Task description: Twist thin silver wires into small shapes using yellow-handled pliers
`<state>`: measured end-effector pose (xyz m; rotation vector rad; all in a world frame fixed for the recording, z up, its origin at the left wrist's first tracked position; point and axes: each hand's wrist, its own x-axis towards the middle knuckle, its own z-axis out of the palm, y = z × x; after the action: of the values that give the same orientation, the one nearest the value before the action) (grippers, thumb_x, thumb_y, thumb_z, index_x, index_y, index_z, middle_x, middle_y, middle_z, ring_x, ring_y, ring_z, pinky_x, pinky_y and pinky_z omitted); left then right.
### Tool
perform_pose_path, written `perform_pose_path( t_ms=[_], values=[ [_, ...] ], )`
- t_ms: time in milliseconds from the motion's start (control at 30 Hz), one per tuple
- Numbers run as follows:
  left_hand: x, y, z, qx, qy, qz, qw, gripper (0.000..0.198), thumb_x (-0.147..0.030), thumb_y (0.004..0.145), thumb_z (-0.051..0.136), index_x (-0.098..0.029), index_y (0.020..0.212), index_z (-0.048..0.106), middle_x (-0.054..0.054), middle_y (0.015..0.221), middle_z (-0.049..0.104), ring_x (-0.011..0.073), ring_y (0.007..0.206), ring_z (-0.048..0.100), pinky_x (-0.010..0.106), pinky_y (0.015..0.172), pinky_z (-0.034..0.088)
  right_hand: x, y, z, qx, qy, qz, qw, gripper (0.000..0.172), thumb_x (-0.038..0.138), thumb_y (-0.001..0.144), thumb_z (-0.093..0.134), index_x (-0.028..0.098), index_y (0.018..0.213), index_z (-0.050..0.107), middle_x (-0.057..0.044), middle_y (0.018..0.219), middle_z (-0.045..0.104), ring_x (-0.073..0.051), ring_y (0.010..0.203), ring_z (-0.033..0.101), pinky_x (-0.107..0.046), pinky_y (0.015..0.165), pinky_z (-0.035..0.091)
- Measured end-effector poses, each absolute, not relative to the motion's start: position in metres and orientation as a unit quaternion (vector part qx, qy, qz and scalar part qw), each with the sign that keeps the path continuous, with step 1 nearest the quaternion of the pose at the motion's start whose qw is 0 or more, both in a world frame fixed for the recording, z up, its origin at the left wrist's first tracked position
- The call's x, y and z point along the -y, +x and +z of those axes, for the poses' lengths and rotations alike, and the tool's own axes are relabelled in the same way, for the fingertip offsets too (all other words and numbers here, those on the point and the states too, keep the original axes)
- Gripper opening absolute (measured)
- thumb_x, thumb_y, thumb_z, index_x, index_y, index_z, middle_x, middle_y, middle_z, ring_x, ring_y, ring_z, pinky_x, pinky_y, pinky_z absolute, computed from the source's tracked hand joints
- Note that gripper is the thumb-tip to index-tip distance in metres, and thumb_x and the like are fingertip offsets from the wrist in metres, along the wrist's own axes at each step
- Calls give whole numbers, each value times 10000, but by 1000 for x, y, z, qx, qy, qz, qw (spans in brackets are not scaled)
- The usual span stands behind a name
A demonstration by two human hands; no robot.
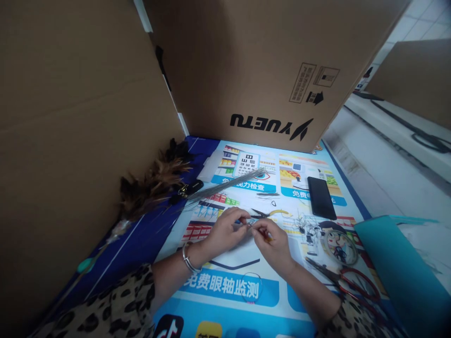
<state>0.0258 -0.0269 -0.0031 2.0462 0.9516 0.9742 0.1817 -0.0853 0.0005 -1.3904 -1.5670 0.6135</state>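
My left hand (pixel 225 230) and my right hand (pixel 273 239) meet over a printed poster (pixel 225 286) that covers the table. Both pinch a small shiny piece (pixel 249 226) between their fingertips; it is too small to name. A silver bangle sits on my left wrist. Just beyond the fingers lie pliers with yellow handles (pixel 271 214). A thin wire ring (pixel 251 287) lies on the poster below my hands.
A bundle of straight metal wires (pixel 229 184) lies at the back, with brown feathers (pixel 155 183) to the left. A black phone (pixel 321 197), red-handled scissors (pixel 348 280), a tape roll (pixel 340 246) and a teal folder (pixel 398 267) are at right. Cardboard boxes (pixel 268 65) wall the back and left.
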Motion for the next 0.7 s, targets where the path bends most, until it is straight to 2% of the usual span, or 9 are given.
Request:
perform_pose_path(
  t_ms=[267, 700],
  values=[
    [26, 25, -3, -336, 791, 371, 352, 114, -163, 770, 580, -178, 873, 627, 43, 809, 608, 167, 809, 555, 292, 736, 446, 85, 184, 2, 602, -578, 280, 475, 56, 162, 776, 548, 191, 798, 592, 2, 726, 585, -115, 619, 516, -232, 592, 426],
    [25, 23, -4, -303, 795, 383, 359, 110, -172, 797, 561, -180, 859, 651, 50, 804, 597, 162, 803, 550, 294, 722, 440, 83, 185, 2, 604, -569, 287, 478, 64, 143, 767, 548, 189, 786, 588, 5, 713, 578, -114, 621, 508, -232, 592, 422]
  ],
)
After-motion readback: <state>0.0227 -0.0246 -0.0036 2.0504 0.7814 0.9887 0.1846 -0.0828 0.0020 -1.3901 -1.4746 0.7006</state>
